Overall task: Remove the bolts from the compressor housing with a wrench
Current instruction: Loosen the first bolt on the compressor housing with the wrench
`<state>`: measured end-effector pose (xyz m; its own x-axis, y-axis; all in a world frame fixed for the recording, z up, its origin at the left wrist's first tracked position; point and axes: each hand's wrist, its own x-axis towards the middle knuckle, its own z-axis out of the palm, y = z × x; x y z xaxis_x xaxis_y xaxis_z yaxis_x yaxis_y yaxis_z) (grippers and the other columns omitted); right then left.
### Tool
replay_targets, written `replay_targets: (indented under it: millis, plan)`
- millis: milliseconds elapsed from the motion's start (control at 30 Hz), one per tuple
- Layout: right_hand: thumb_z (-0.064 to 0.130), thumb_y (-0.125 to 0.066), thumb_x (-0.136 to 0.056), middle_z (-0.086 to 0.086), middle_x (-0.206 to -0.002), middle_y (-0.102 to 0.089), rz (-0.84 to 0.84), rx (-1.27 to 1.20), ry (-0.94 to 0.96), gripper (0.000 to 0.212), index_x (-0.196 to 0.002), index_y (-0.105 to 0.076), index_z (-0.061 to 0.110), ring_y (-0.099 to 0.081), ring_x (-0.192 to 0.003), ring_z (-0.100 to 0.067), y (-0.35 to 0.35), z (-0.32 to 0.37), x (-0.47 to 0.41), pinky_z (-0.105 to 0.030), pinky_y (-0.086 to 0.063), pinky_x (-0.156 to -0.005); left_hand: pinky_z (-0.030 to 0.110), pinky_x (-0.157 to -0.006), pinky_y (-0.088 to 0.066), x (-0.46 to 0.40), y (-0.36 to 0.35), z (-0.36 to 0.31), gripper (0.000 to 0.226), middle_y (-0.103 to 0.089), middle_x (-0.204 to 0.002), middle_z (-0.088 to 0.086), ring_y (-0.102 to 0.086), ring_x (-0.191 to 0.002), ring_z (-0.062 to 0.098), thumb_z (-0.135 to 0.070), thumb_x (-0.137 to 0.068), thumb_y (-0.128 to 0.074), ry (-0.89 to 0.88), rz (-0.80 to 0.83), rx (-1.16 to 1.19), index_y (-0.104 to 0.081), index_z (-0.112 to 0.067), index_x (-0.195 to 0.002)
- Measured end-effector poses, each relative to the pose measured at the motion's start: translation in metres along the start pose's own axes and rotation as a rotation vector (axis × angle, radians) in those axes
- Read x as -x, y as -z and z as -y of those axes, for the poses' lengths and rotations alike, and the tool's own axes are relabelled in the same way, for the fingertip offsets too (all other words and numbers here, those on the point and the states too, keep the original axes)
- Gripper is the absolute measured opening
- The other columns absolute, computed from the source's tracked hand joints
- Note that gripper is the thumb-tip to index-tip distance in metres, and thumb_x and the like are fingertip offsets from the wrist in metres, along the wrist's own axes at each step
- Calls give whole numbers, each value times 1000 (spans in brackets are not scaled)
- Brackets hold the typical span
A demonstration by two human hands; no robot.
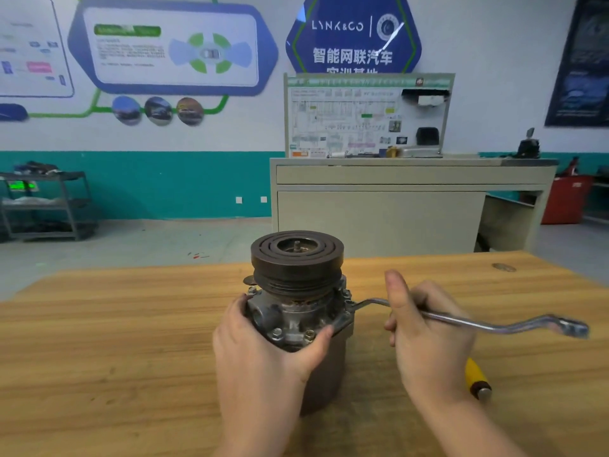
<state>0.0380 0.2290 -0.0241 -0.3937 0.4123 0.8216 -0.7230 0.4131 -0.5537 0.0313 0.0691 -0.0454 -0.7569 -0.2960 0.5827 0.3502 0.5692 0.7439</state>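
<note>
Fingers [425,301] of the right hand [428,338] are curling round the shank of the wrench [487,326], with the thumb sticking up above it, while the left hand [260,351] is wrapping the compressor housing [290,321] from the near side, thumb lying across its front flange and fingers reaching round its left edge. The compressor is standing upright on the wooden tabletop [115,341], its dark grooved pulley [296,258] facing up. The wrench is reaching in from the right, its near ring end sitting at a bolt on the housing's right flange, its far ring end hanging out over the tabletop well to the right. Several bolts [276,332] are showing along the flange below the pulley, two of them just beside the left thumb. A yellow-handled tool [476,377] is lying on the tabletop behind the right wrist, partly hidden by it. Beyond the tabletop a grey cabinet [379,209] is carrying an upright training board [365,117], and a metal shelf cart [46,206] is standing by the teal wall at left.
</note>
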Motion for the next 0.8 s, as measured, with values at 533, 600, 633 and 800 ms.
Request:
replay_targets:
  millis: [533,600,633,800]
  plan:
    - [45,-31,-102,6,-58,-53,-45,72,178,44,-72,-53,21,-52,-51,-7,-19,13,14,-20,-41,-49,33,-99,-35,4,3,-7,114,-51,-127,9,-41,-120,25,-66,-46,-72,6,-20,-64,-39,-3,-135]
    - [39,-34,-101,5,-58,-58,-90,-118,45,26,-81,-49,31,-55,-46,-8,-15,8,9,-21,-42,-43,33,-99,-35,4,3,-5,112,-51,-126,9,-41,-119,25,-65,-47,-71,-16,-11,-71,-40,-2,-134]
    - [34,-35,-101,3,-57,-60,-135,-209,-91,22,-84,-48,29,-53,-42,-9,-14,4,3,-19,-40,-39,34,-99,-35,3,3,-3,110,-51,-125,9,-41,-118,25,-64,-48,-71,-29,-6,-68,-41,-2,-133]
    - [22,-51,-99,-6,-52,-64,-75,-542,-908,17,-89,-51,8,-43,-32,-9,-10,-19,-30,-17,-35,-33,28,-94,-36,-9,9,12,101,-49,-116,-5,-43,-114,18,-65,-50,-71,-76,66,0,-43,-11,-130]
